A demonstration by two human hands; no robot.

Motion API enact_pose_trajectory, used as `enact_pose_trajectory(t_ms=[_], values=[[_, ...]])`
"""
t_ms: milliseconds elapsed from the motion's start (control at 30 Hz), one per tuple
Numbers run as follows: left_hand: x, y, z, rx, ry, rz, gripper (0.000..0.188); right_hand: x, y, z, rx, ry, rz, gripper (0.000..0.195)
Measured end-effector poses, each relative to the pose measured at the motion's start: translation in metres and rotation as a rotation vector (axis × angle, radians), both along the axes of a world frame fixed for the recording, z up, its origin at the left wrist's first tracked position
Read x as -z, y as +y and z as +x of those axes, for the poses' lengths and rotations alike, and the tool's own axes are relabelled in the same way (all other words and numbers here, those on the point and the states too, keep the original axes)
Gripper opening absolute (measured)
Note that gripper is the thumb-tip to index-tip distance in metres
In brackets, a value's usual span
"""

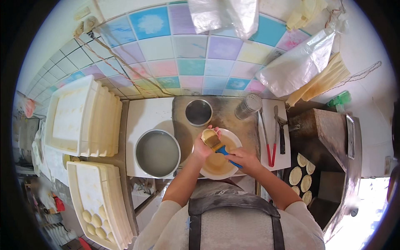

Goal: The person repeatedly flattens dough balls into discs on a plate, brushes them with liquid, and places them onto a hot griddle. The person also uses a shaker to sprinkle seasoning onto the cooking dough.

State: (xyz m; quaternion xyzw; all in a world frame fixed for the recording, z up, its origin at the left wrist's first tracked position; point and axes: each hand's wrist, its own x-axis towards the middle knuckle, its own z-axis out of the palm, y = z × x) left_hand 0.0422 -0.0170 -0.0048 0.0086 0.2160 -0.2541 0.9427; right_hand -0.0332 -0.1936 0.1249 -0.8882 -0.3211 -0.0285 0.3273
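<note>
My left hand [202, 149] is turned palm up and holds a round piece of dough [208, 135]. In my right hand [246, 160] is a flat brush with a blue handle [222, 150], its bristles [215, 144] laid against the dough's face. Both hands are over a white basin [238, 141] holding a thin brownish liquid [217, 164]. Just behind my left hand stands a round metal pot [199, 112] with dark contents. To the left, a wider metal pot [157, 153] contains cloudy greyish liquid.
Stacked plastic trays [84, 125] rise at left; a nearer stack [103, 200] carries several dough rounds [96, 220]. A metal shaker [248, 107], red-handled tongs [270, 155] and a black-handled scraper [282, 137] lie right of the basin. Flat breads [295, 176] sit inside the metal oven [336, 137].
</note>
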Motion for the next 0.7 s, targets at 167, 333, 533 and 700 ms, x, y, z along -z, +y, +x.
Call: enact_pose_trajectory(t_ms=[167,333,533,700], values=[[-0.015,0.0,-0.014,0.007,-0.172,-0.081,0.039,-0.005,-0.007,-0.004,0.368,0.341,0.437,0.018],[-0.021,0.013,-0.021,0.076,-0.173,0.272,0.037,0.019,-0.021,0.016,0.556,0.451,0.768,0.014],[0.003,-0.05,-0.041,0.392,-1.698,2.313,0.061,-0.001,0.038,0.118,0.546,0.373,0.588,0.018],[-0.016,-0.05,-0.054,0.484,-1.692,2.171,0.067,0.028,0.055,0.117,0.385,0.572,0.384,0.038]])
